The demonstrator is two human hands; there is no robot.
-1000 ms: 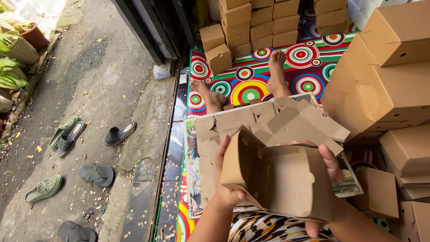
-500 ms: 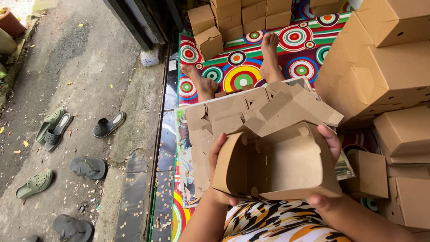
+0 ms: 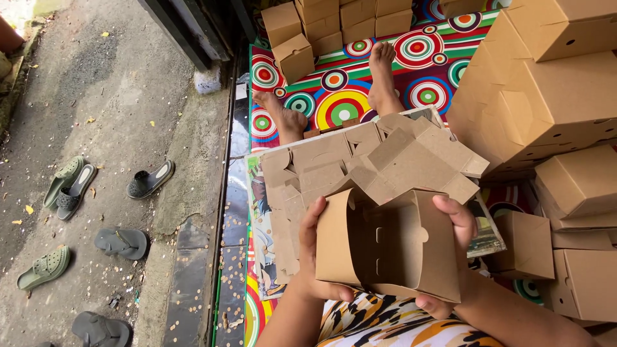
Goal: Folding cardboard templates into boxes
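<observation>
- The half-folded cardboard box (image 3: 392,247) sits between the left hand (image 3: 313,257) and the right hand (image 3: 455,250), above the person's lap.
- Just behind it, a pile of flat box blanks (image 3: 360,164) lies on a board (image 3: 260,218) across the legs.
- Both bare feet (image 3: 382,77) rest on the mat (image 3: 424,61) beyond the board's far edge.
- Stacks of finished boxes (image 3: 546,96) stand along the mat's right edge; more boxes (image 3: 321,22) line its far edge.
- Left of the mat lies the pavement (image 3: 116,96), with sandals (image 3: 96,205) scattered on it.
</observation>
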